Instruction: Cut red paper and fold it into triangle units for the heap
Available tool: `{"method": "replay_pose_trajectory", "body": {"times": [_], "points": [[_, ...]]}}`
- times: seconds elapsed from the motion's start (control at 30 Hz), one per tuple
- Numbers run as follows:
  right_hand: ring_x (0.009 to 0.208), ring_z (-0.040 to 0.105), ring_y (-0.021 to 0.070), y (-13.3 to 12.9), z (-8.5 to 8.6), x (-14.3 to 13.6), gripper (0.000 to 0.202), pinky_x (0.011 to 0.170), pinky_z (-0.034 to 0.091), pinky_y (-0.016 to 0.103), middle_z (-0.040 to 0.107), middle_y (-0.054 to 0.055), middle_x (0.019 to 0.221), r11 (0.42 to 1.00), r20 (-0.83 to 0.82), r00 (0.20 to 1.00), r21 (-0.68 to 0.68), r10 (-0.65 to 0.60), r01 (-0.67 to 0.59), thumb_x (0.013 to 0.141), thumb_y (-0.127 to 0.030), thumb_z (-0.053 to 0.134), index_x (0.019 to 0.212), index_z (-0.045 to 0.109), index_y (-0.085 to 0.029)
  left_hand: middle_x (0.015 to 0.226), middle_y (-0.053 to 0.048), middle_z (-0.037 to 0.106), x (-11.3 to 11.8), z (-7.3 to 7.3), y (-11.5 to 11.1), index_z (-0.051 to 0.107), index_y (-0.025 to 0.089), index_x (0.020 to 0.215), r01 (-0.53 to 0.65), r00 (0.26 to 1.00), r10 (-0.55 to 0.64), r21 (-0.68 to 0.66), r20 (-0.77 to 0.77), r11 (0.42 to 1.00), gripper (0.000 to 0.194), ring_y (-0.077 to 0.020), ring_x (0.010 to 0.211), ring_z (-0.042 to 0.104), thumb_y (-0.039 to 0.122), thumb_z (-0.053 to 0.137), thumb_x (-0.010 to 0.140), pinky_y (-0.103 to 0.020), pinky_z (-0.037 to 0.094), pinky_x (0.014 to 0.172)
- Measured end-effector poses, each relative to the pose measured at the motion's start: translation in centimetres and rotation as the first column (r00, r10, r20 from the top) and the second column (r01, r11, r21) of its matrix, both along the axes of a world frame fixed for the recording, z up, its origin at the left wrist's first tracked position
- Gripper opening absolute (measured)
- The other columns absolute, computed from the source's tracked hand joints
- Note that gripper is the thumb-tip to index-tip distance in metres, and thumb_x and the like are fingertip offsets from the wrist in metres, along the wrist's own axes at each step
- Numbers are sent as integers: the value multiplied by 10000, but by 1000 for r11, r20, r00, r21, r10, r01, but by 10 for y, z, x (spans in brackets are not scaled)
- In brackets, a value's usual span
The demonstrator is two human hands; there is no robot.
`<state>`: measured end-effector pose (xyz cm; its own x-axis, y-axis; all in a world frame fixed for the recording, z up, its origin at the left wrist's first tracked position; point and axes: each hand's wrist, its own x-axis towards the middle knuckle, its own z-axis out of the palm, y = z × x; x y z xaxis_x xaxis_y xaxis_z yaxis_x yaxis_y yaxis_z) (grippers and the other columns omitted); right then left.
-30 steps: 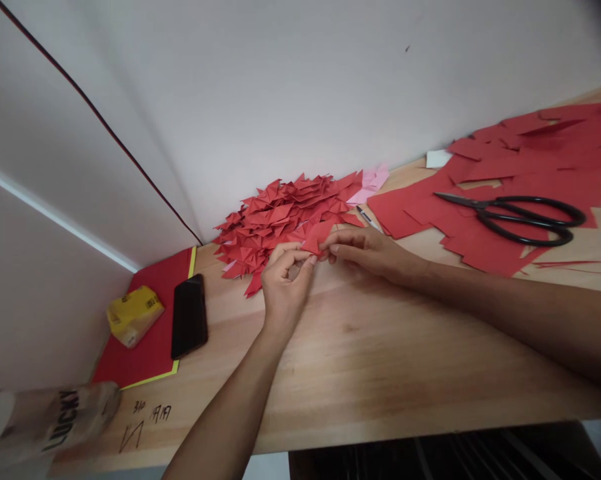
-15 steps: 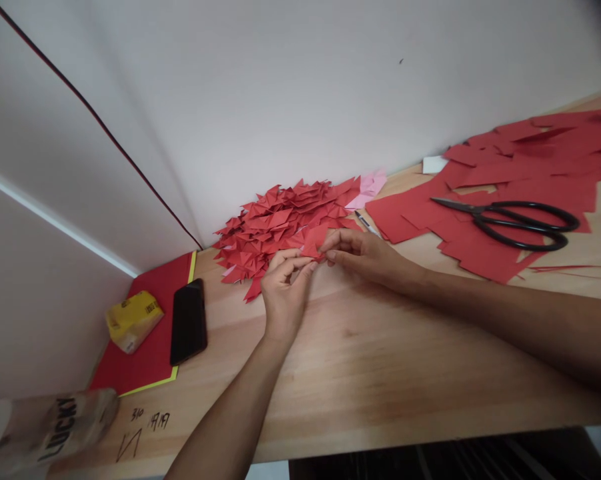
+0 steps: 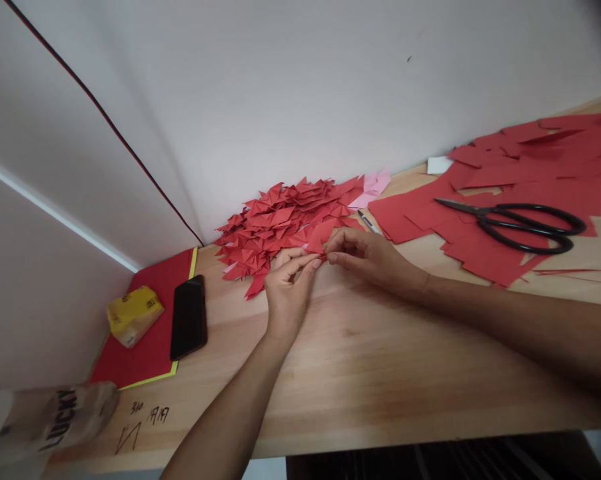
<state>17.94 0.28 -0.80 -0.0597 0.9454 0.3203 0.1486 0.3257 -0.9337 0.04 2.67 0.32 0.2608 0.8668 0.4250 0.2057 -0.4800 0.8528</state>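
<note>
Between my two hands is a small piece of red paper, held just in front of a heap of folded red paper pieces. My left hand pinches its lower left edge between thumb and fingers. My right hand is closed on its right side, the thumb near the left thumb. Fingertips of both hands nearly meet and hide part of the paper's lower edge, so its exact folds cannot be made out.
Black-handled scissors lie on red paper sheets at right. A pen and pink paper are behind my right hand. At left are a phone, yellow packet, red folder and bottle.
The view has shifted slightly. Both hands stay together on the red paper, whose upper part now leans a little lower and farther right.
</note>
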Motion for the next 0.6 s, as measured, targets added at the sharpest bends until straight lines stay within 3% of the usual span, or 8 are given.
{"method": "replay_pose_trajectory", "body": {"times": [0.23,0.47,0.6], "points": [[717,517,152,-2,3,-1,128,660,411,295,580,13,786,999,54,998,41,-35,33,852,-309,605,784,605,-200,847,-40,690,2,-3,1,780,204,800,-2,998,9,-105,61,994,65,-158,852,602,241,729,781,-294,451,809],[737,548,151,0,2,1,79,689,432,293,593,8,782,1000,-11,1000,3,8,-8,853,-266,595,817,604,-197,774,-31,698,5,-11,1,764,177,923,112,980,-53,-311,191,944,193,-128,664,623,260,745,750,-266,488,676],[744,546,150,0,3,1,80,689,431,288,588,11,791,1000,20,1000,15,11,-11,850,-255,596,801,609,-193,815,-35,703,4,-10,2,766,184,867,80,991,-54,-218,121,973,127,-137,762,624,260,735,771,-261,472,728]]}}
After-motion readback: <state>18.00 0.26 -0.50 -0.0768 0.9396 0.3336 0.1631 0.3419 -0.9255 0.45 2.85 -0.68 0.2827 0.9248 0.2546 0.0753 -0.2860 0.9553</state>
